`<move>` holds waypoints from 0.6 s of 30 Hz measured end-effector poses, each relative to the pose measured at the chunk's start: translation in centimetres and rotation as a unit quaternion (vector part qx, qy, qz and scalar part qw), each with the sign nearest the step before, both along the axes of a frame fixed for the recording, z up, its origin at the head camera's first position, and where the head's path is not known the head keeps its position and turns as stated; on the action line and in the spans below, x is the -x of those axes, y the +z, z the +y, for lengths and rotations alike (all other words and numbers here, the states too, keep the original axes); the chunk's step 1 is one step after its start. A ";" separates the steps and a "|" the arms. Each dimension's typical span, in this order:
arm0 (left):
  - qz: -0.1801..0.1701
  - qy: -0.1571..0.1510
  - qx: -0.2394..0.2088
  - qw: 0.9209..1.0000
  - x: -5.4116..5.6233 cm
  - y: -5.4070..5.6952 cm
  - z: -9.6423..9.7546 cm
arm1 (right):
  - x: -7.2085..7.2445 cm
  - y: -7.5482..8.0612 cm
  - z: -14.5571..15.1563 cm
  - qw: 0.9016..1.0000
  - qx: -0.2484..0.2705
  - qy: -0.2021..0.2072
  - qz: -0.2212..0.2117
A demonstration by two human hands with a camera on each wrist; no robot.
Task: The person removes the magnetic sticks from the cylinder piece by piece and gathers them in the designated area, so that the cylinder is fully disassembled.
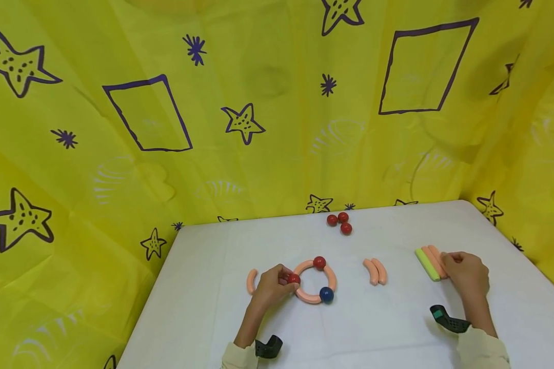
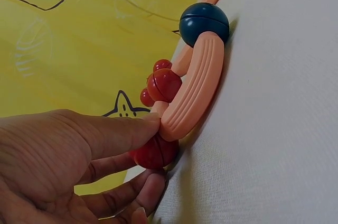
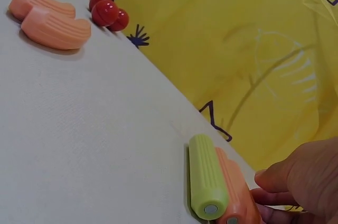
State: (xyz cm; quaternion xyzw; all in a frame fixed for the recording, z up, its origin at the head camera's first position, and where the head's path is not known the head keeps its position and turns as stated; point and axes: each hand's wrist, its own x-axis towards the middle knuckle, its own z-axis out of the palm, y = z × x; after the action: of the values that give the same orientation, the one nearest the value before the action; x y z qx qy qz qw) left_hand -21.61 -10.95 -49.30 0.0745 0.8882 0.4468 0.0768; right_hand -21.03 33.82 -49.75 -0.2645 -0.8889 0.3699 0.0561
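Observation:
A ring of three curved peach sticks [image 1: 331, 279] lies on the white table, with a red ball [image 1: 319, 263] and a dark blue ball [image 1: 326, 294] at two joints. My left hand [image 1: 270, 287] pinches a second red ball [image 2: 154, 152] at the ring's left joint, thumb on one side and fingers on the other. Over at the right, a straight green stick [image 3: 207, 176] lies beside straight peach sticks [image 1: 428, 256]. My right hand [image 1: 468, 274] has thumb and fingers at the outermost peach stick [image 3: 244, 195]. Grey discs show in the stick ends.
Two curved peach sticks [image 1: 375, 271] lie side by side between the ring and my right hand. Another curved stick [image 1: 251, 282] is left of the ring, partly behind my left hand. Three red balls [image 1: 339, 223] sit near the back edge, before a yellow patterned curtain [image 1: 277, 169].

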 end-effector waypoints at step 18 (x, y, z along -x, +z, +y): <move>-0.003 -0.002 0.002 1.000 0.1 -0.2 -0.1 | 0.9 2.1 -3.9 0.981 -0.041 0.012 0.189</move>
State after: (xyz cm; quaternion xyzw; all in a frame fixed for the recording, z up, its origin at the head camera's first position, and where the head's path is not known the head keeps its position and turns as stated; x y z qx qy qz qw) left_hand -21.74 -11.09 -49.52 0.0746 0.8888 0.4450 0.0806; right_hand -21.90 29.94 -47.65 -0.1768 -0.8799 0.3769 0.2289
